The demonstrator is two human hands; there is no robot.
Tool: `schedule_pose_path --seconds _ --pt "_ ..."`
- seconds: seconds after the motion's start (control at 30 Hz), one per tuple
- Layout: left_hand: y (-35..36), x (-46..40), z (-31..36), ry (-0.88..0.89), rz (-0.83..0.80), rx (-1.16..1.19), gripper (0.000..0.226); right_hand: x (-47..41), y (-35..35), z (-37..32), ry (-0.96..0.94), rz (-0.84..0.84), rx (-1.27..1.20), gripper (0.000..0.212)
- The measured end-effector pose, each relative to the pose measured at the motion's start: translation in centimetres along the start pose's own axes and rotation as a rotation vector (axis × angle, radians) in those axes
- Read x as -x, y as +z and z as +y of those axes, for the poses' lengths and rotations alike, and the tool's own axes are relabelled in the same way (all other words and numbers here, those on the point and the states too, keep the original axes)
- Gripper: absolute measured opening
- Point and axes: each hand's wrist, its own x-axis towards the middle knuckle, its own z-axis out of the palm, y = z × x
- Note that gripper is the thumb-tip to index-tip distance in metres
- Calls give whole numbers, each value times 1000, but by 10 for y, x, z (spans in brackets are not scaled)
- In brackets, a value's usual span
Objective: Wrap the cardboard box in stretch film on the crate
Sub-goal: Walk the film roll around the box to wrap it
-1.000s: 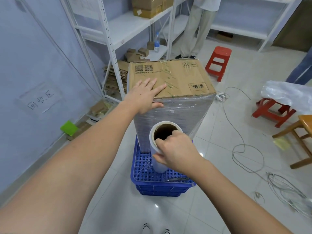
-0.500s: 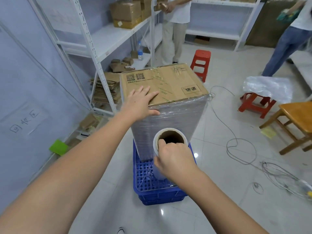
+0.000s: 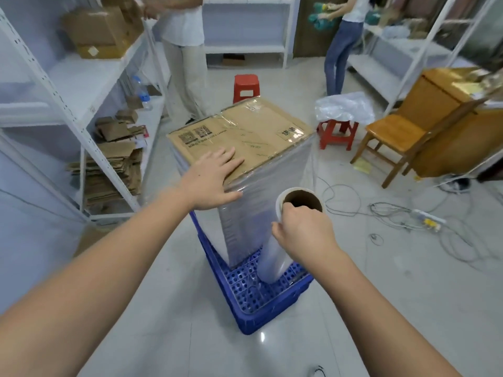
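Partly hidden behind right hand (image 3: 303, 232), whose fingers clasp it: white stretch-film roll (image 3: 275, 257). Left hand (image 3: 211, 179) flat, fingers spread, on film-wrapped brown cardboard box (image 3: 253, 137) atop blue perforated plastic crate (image 3: 261, 295); glossy tiled floor (image 3: 408, 295).

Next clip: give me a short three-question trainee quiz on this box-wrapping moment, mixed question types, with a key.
1. True or false: the left hand lies flat on top of the tall brown cardboard box.
2. What does the right hand grip? A) a red stool B) the upright roll of clear stretch film C) a cable
3. Fill in: the box stands on a ____ perforated plastic crate.

Key: 1 true; 2 B, fingers hooked into the roll's cardboard core; 3 blue.
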Motion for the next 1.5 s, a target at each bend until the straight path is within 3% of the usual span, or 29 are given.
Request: schedule_pose_path --seconds 0.13,0.23,0.47,0.6,0.7,0.93,1.1,1.23,1.43,1.5 --pt "12 2 7 -65 94 -44 88 2 4 -13 117 41 91 66" --pt "12 -1 12 -95 128 -16 79 -2 3 -8 89 33 97 69" --pt "8 -8 22 -143 122 -10 70 8 2 -10 -430 172 173 64" --pt "9 -7 25 -160 125 -21 69 6 3 -9 -685 67 176 52" --pt "13 -4 24 -168 150 -22 67 9 6 -15 -742 7 195 49" --pt "14 -6 24 -164 169 -30 65 23 -6 -33 -764 30 221 38" --pt "16 -3 24 -161 176 -46 65 29 2 -48 -731 -51 327 39" --pt "15 -3 23 -160 169 -55 67 42 1 -58 -592 -39 295 26" --pt "13 -2 21 -139 147 -38 68 55 5 -75 -385 7 196 34" --pt "10 -3 18 -121 137 -31 71 51 1 -82 -296 14 166 46"
